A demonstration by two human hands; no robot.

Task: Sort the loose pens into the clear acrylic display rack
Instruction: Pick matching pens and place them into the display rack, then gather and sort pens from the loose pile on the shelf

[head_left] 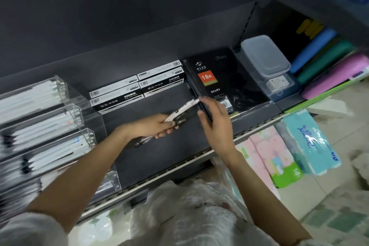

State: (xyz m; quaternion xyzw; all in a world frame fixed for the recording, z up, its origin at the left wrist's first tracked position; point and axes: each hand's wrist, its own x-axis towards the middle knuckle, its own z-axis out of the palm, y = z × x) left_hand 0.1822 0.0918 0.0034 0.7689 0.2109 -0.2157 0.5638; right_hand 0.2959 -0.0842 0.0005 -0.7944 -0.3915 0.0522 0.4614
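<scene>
Left hand point(151, 128) around pens point(180, 112)

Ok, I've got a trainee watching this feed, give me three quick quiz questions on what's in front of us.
1. True or false: the left hand holds a bundle of pens.
2. The acrylic rack sits on which side of the shelf: A left, B right, C centre?
3. What word is printed on the black book beside the right hand?

Key: 1 true. 2 A. 3 Diary.
</scene>
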